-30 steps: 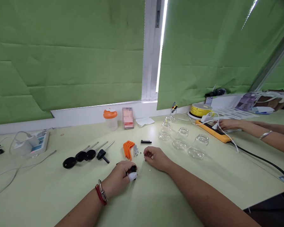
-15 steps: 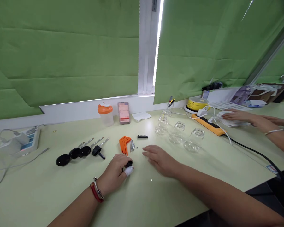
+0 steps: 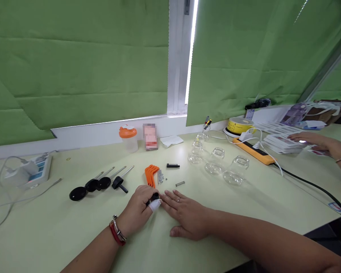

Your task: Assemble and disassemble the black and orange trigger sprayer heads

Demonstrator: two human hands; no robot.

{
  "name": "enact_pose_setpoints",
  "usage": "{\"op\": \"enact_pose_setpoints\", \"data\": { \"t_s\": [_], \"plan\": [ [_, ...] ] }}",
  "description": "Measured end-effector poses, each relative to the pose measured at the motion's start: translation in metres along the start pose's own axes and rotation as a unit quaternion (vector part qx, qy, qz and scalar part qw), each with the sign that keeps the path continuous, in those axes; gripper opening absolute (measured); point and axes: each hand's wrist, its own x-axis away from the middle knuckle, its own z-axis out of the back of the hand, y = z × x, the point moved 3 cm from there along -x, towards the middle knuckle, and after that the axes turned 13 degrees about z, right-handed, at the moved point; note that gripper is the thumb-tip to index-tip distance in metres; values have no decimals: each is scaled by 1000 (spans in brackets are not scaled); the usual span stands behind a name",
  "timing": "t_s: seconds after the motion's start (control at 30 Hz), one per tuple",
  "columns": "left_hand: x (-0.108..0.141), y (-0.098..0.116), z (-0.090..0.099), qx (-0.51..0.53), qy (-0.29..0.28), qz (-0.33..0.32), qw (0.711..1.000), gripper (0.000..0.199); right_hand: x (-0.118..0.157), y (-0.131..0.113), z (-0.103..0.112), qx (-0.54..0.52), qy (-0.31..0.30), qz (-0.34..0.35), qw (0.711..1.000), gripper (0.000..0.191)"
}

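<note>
My left hand (image 3: 141, 203), with white wrapping on its thumb, is closed around a small black part (image 3: 154, 196). My right hand (image 3: 187, 215) lies palm down on the table with its fingers spread, their tips close to the left hand. A metal spring (image 3: 180, 183) rests beyond the right hand. Behind it is a black piece with a spring (image 3: 173, 166). Several orange handles (image 3: 151, 175) and metal screws (image 3: 160, 176) lie beyond the left hand. To the left sit several black lids with metal shafts (image 3: 104, 183).
Several glass jars (image 3: 236, 170) stand at the right, before an orange power strip (image 3: 253, 151). An orange-lidded cup (image 3: 129, 139) is at the back. A white power strip (image 3: 39, 170) with cables sits at left. Another person's hand (image 3: 309, 139) touches stacked cards at far right.
My right hand has moved nearer and flattened on the table beside the left hand. The spring now shows on the table. The other person's hand has shifted right.
</note>
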Motion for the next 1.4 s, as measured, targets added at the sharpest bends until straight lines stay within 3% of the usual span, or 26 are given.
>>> {"op": "enact_pose_setpoints", "data": {
  "t_s": [0.23,0.37,0.43,0.5,0.6,0.67,0.73,0.87,0.97,1.13,1.4],
  "plan": [
    [1,3,-5,6,-30,-9,999,10,-14,24,1,22,31,-40,998,66],
    [1,2,-4,-1,-30,-5,1000,12,-9,33,5,-51,132,-40,989,56],
    [0,2,-4,-4,-33,2,999,13,-3,40,8,-132,226,-60,963,50],
    [0,2,-3,-5,-37,8,999,13,3,49,9,-230,305,-95,919,48],
    [0,2,-3,-2,-41,7,999,12,7,61,7,-354,377,-118,848,52],
    [0,2,-2,0,-40,4,999,12,7,64,6,-391,402,-109,820,51],
    [1,3,-3,0,-40,5,999,12,7,65,6,-381,397,-116,827,42],
    [0,4,-4,3,-46,9,999,12,12,61,9,-226,340,-151,900,21],
    [0,5,-5,3,-58,7,998,10,14,57,12,-126,289,-149,937,14],
    [-1,3,-8,9,-63,6,998,10,12,54,17,-54,260,-149,953,13],
    [0,3,-9,17,-60,12,998,10,10,52,16,-37,259,-137,955,13]
  ]
}}
